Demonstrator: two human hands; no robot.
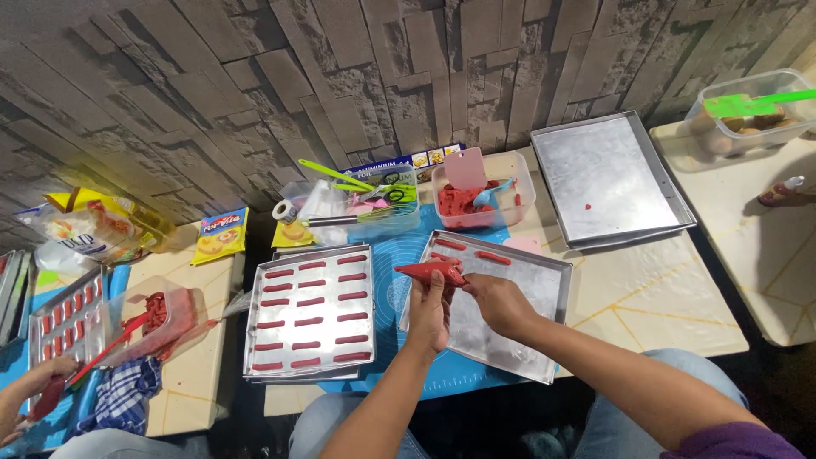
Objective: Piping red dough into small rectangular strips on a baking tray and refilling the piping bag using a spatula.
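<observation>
While both hands close on it, the red piping bag (432, 271) hangs just above the near-left corner of a metal baking tray (510, 340), its tip pointing left past the tray's edge. The left hand (429, 313) wraps the bag from below with fingers curled tight around it; the right hand (501, 302) pinches the bag's back end from the right, fingers shut on it. Three short red strips (472, 252) lie along the far edge of that tray, and the rest of its surface is bare metal.

Under the tray lies a blue mat (399, 255). Just to the left sits a second tray (310, 310) filled with two columns of red strips, close beside the bag's tip. Behind the trays stand a clear tub of red batter (480, 200) with a pink scraper in it and a clear box of tools (374, 200) holding green tongs and scissors. An unfilled tray (608, 178) rests at the far right.

At the far left, another person's hand (38, 378) works near a further tray of red strips (68, 319) and a tub (161, 314) with red batter, well apart.
</observation>
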